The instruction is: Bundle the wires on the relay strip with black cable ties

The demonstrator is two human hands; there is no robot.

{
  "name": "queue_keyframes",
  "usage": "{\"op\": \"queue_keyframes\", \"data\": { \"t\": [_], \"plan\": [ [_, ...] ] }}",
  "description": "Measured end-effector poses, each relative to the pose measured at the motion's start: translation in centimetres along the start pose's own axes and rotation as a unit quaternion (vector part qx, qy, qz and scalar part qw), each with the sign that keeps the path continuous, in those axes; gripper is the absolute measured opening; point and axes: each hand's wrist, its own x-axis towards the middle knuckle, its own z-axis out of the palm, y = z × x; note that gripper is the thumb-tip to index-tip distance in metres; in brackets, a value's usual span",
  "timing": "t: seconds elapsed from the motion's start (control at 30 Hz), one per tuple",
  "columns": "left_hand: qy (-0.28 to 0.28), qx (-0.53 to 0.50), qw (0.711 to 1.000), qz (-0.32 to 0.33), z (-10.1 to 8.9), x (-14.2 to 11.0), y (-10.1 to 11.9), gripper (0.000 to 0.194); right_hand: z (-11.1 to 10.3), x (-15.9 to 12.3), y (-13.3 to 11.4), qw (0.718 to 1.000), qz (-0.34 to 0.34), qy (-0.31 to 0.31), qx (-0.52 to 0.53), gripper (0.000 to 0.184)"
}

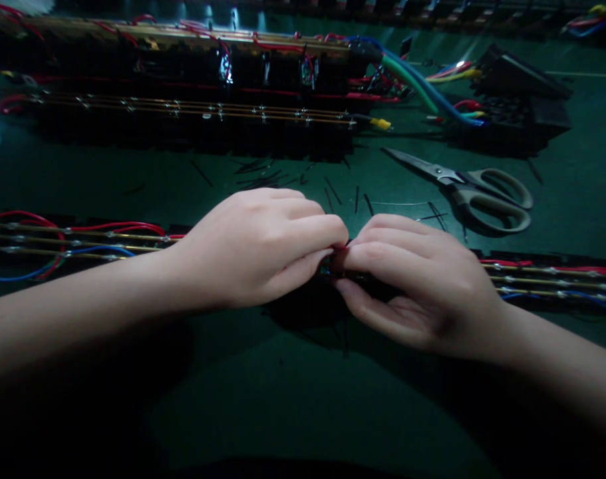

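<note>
L hand (270, 243): thumb & index apparently pinching red wire (340, 248). R hand (417, 286): fingertips adj., grip hidden, can't tell. Wired strip (542, 269) best steadied w/o tugging.

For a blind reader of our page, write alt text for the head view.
A person's left hand and right hand hold their fingers close together over a long wired strip on a green surface. Beyond them lie scissors, thin black scraps and more wired strips.
</note>
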Motion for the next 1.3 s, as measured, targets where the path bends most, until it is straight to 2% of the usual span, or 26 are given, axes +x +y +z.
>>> {"op": "queue_keyframes", "data": {
  "t": [1.3],
  "plan": [
    [-0.003, -0.002, 1.000, -0.002, -0.01, 0.02, 0.01, 0.024, -0.10, -0.10, -0.27, 1.000, 0.022, -0.011, -0.006, 0.008]
  ]
}}
